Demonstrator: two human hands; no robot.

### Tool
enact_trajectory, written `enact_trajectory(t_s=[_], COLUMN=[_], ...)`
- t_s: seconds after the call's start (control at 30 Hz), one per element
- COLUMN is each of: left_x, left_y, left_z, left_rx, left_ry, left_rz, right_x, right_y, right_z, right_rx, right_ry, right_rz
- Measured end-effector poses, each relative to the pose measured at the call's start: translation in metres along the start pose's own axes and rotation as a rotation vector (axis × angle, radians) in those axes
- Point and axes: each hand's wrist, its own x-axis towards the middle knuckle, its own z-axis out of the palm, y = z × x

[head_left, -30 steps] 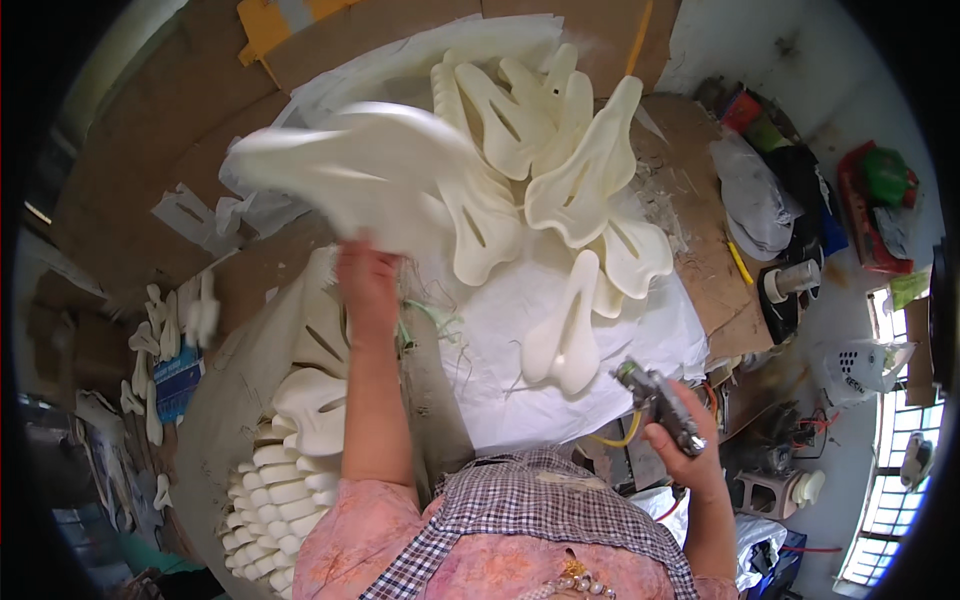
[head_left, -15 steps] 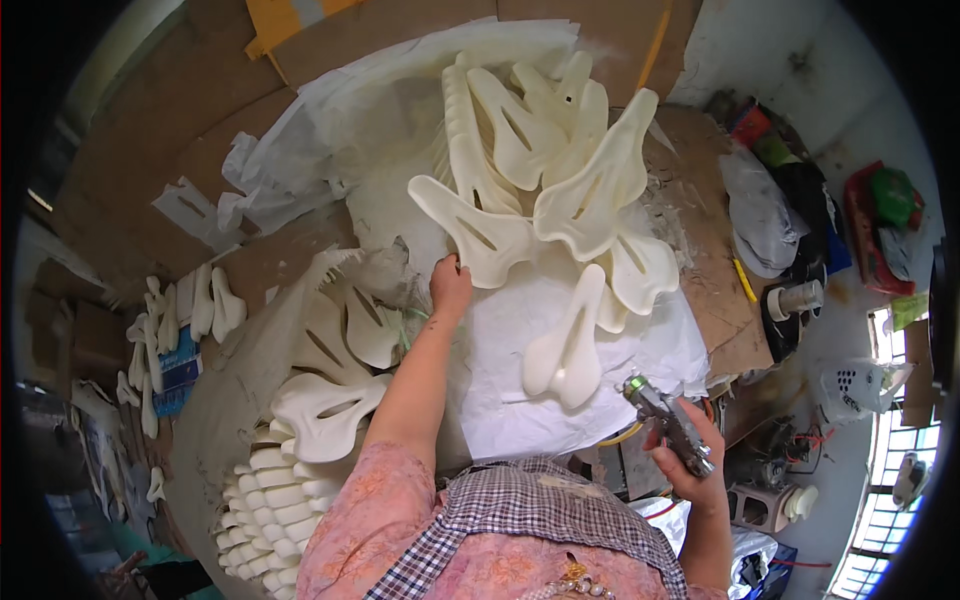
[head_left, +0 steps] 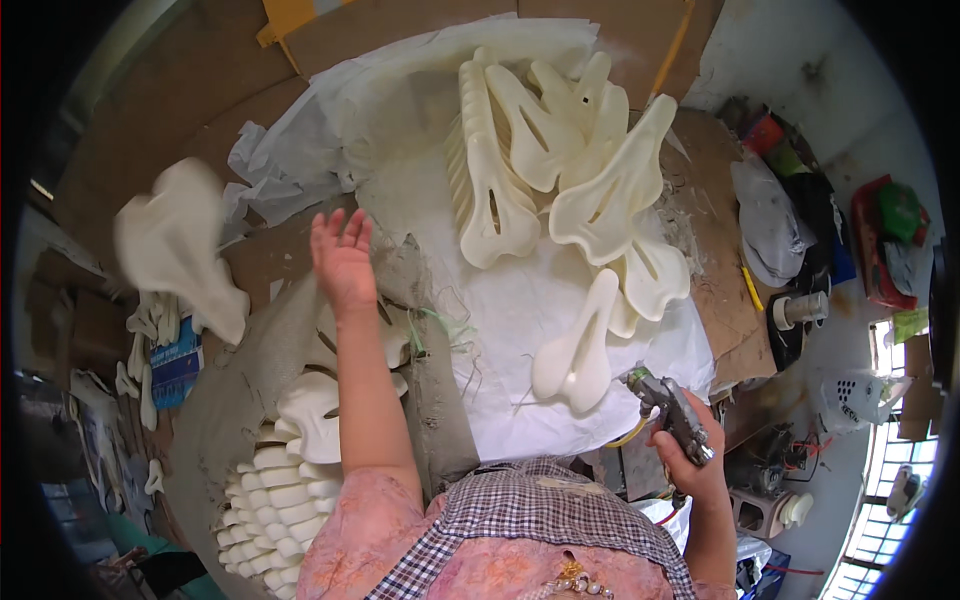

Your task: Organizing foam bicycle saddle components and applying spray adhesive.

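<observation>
My left hand (head_left: 345,265) is empty, its fingers spread, above the grey cover sheet (head_left: 225,400) at the left. Beyond its fingertips a cream foam bicycle saddle pad (head_left: 175,235) shows motion blur, apart from the hand and apparently in the air. In my right hand (head_left: 703,460) is a metal spray gun (head_left: 672,410), its nozzle toward the bench. Cream saddle pads with slots (head_left: 498,220) overlap on the white sheet (head_left: 490,350). Nearest the gun lies one narrow-nosed saddle pad (head_left: 578,355).
Rows of stacked pads (head_left: 275,500) lie at the lower left, partly behind my left arm. More pale pieces hang around a blue box (head_left: 177,365) at the far left. Brown cardboard (head_left: 710,210) borders the sheet, with a yellow pen-like stick (head_left: 750,284) on the right.
My left hand has let go of the saddle pad by the stack and swung left. That pad now appears blurred at the far left. The spray gun has barely moved.
</observation>
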Motion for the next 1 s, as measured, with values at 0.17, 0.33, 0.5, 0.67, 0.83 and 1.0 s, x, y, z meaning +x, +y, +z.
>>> enact_trajectory(t_s=[0.17, 0.33, 0.5, 0.67, 0.83, 1.0], left_x=[0.015, -0.008, -0.029, 0.023, 0.034, 0.015], left_y=[-0.111, -0.165, -0.064, 0.011, -0.121, -0.146], left_z=[-0.018, -0.007, 0.035, 0.033, 0.003, 0.016], left_rx=[1.010, 1.467, 1.255, -0.075, 1.093, 1.495], left_ry=[-0.157, -0.227, -0.278, -0.125, -0.164, -0.259], left_rz=[-0.221, 0.019, 0.165, 0.149, -0.037, 0.076], right_x=[-0.005, -0.008, 0.013, 0.023, 0.015, 0.021], right_y=[-0.019, -0.020, -0.001, -0.016, -0.027, -0.007], right_z=[0.003, 0.002, 0.007, 0.009, 0.010, 0.010], right_rx=[0.242, 0.139, -0.063, 0.167, 0.163, -0.009], right_ry=[0.236, 0.134, 0.045, 0.204, 0.213, 0.040], right_rz=[-0.204, -0.108, 0.021, -0.088, -0.205, -0.058])
